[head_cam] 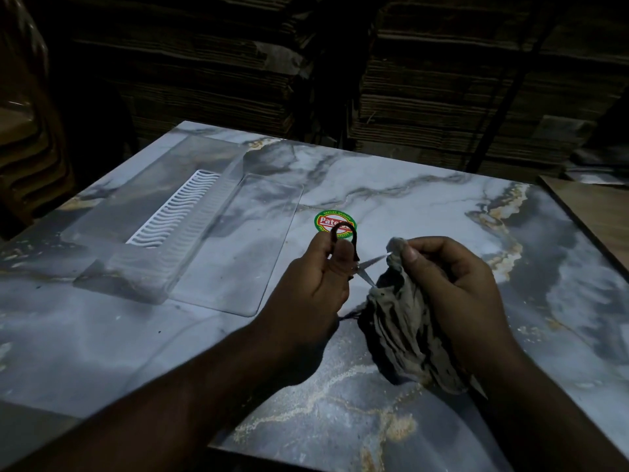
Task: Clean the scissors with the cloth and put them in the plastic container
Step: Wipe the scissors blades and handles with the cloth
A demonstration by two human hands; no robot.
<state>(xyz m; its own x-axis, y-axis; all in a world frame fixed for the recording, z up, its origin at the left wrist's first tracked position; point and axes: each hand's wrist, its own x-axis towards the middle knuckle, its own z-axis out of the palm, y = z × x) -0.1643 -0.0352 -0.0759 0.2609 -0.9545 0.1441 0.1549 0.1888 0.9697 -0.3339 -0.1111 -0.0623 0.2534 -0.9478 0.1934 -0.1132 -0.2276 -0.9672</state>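
Looking down from the head camera, I see both forearms reaching in from the bottom edge over a marble-patterned table. Nearest, my right hand is curled around a bunched grey cloth, its thumb and fingers pinching the cloth's top against the tip of one blade. My left hand grips the scissors by their dark handle, a finger through the loop, which rises above the knuckles. The two blades are spread apart, pointing right toward the cloth; the upper tip goes into the cloth, the lower one touches its folds. Just beyond the loop a round green and red sticker lies on the table. Farther left sits the clear container, a white ribbed insert inside it, well apart from the scissors. Stacked cardboard fills the dark background.
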